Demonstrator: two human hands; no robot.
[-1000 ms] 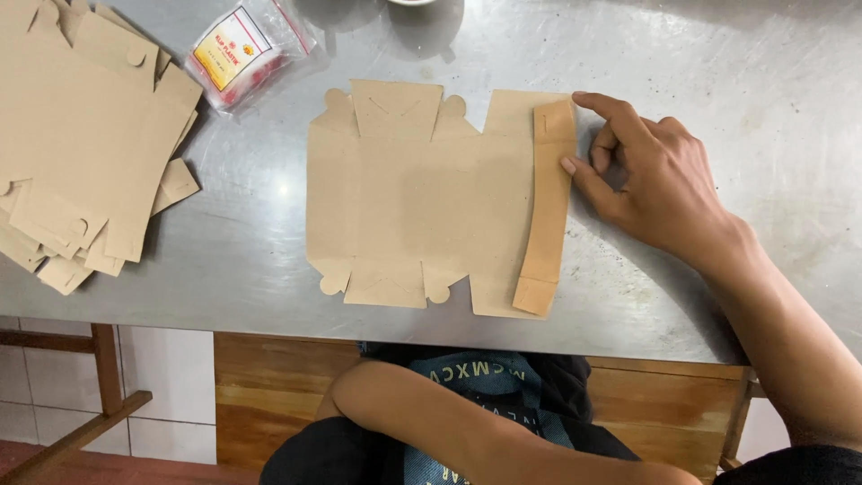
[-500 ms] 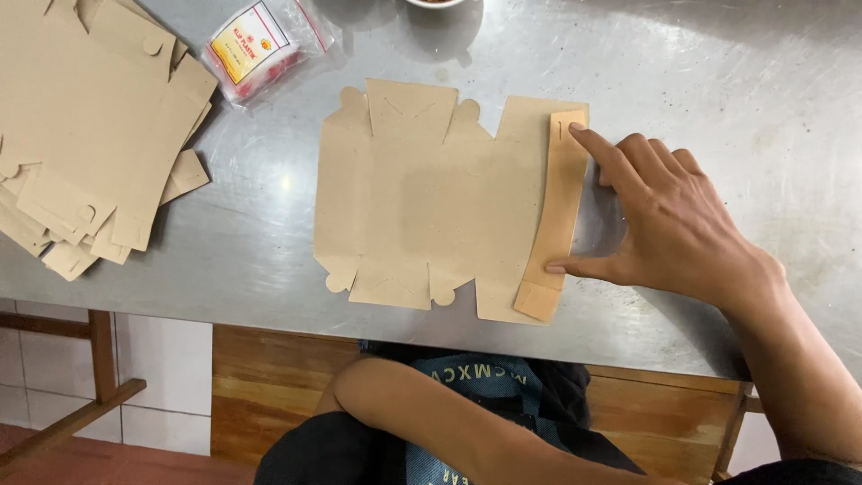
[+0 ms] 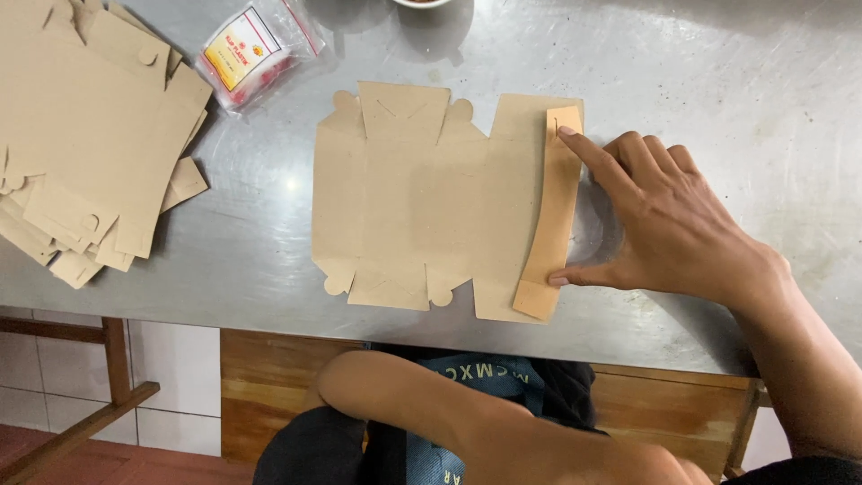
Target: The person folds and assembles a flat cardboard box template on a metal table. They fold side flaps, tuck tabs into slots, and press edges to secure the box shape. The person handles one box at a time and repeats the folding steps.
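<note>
One head-worn camera looks steeply down from close above the metal table (image 3: 718,81), its near edge toward the wearer. The right hand (image 3: 673,224) sits right of centre; the left hand seems out of view.

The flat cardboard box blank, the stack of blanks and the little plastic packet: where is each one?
Flat cardboard box blank (image 3: 422,198), head view, on its bare middle panel.
Stack of blanks (image 3: 85,144), head view, on the top sheet.
Plastic packet (image 3: 247,52), head view, on its yellow label.
</note>
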